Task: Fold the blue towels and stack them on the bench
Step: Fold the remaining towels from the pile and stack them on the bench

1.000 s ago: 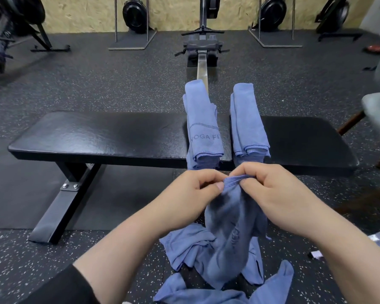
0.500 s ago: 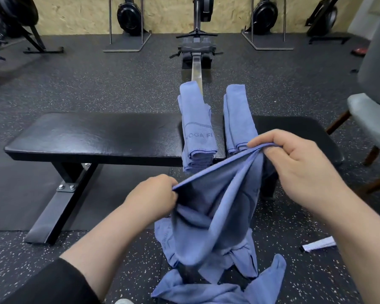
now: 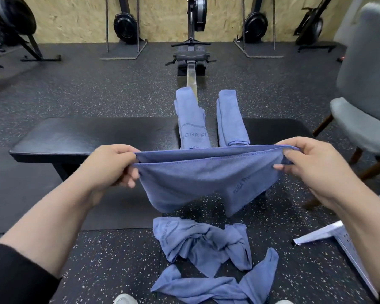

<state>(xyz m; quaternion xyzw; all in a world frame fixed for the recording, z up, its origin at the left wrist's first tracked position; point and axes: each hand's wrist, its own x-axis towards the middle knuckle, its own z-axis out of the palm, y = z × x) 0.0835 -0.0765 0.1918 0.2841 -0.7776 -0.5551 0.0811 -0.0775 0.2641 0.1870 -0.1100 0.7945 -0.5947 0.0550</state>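
Observation:
I hold a blue towel [image 3: 206,181] stretched wide in the air in front of the black bench [image 3: 92,137]. My left hand [image 3: 112,165] pinches its left top corners and my right hand [image 3: 305,161] pinches its right top corners; two edges lie doubled along the top. Two folded blue towels lie across the bench side by side, one printed [image 3: 192,123] and one plain [image 3: 230,119]. On the floor below lie two crumpled blue towels, one nearer the bench [image 3: 202,242] and one by my feet [image 3: 217,288].
A grey upholstered chair [image 3: 364,110] stands close on the right. A white perforated metal piece [image 3: 338,238] lies on the floor at lower right. A rowing machine rail [image 3: 191,73] runs away behind the bench, with more machines along the back wall.
My hands have moved apart and lifted, pulling the bunched towel out flat between them. It now hangs clear of the towels on the floor.

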